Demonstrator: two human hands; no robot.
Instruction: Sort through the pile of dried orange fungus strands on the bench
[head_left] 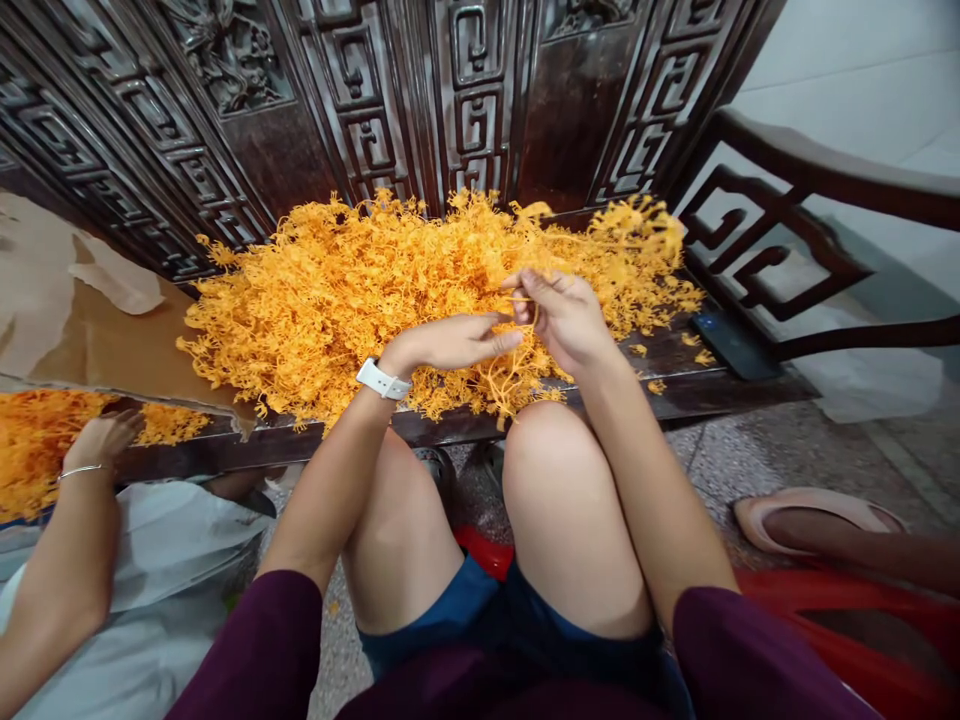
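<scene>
A large heap of orange plastic-looking flower sprigs (pixel 352 290) covers the dark wooden bench seat in front of me. My right hand (pixel 566 315) is closed in a pinch on the thin stem of one orange sprig (pixel 499 385), whose branched end hangs down near my knee. Just left of it, my left hand (pixel 465 341), with a white watch on the wrist, has its fingers stretched out near that stem. No object shows in its grasp. Its fingertips are close to the right hand, but whether they touch the sprig I cannot tell.
A carved wooden bench back (pixel 420 100) rises behind the heap. A phone (pixel 735 345) lies by the armrest (pixel 817 240) at right. Left, a cardboard piece (pixel 127 340) separates off another orange pile (pixel 37 440), where another person's hand (pixel 105 440) rests. Red stools stand below.
</scene>
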